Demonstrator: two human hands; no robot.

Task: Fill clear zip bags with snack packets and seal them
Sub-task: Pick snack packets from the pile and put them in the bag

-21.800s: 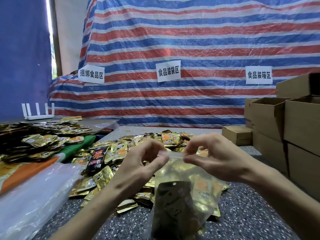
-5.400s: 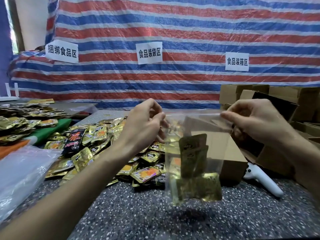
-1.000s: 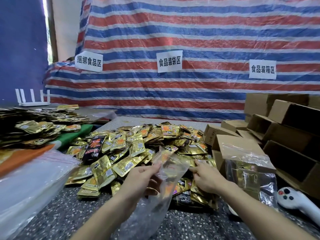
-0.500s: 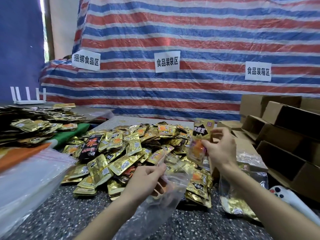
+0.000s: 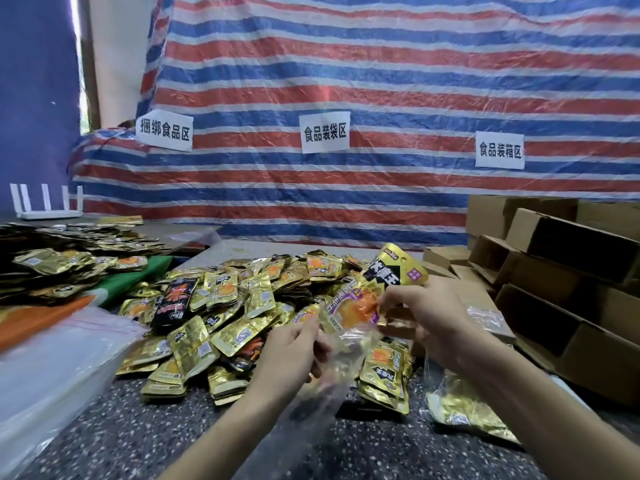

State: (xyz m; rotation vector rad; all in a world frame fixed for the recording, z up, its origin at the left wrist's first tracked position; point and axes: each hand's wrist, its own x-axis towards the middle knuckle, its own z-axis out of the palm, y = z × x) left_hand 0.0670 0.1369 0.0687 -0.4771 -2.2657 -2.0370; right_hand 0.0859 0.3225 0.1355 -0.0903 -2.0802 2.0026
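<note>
Snack packets [image 5: 363,301] held at the mouth of a clear zip bag [image 5: 337,372] above the tabletop [image 5: 121,441]

The left hand [image 5: 294,351] grips the bag's top edge, fingers curled and seemingly pinching the film, though blur hides just how; the bag hangs toward six o'clock over the speckled surface; the right hand [image 5: 431,317], at two o'clock from the left, pinches two gold packets between thumb and fingers, their lower ends touching the bag's mouth; the loose pile of packets [image 5: 225,306] lies at ten o'clock of the hands; a filled bag [image 5: 457,407] lies at four o'clock; cardboard boxes [image 5: 568,258] stand at two o'clock; a stack of empty bags [image 5: 52,375] sits at eight o'clock.
</note>
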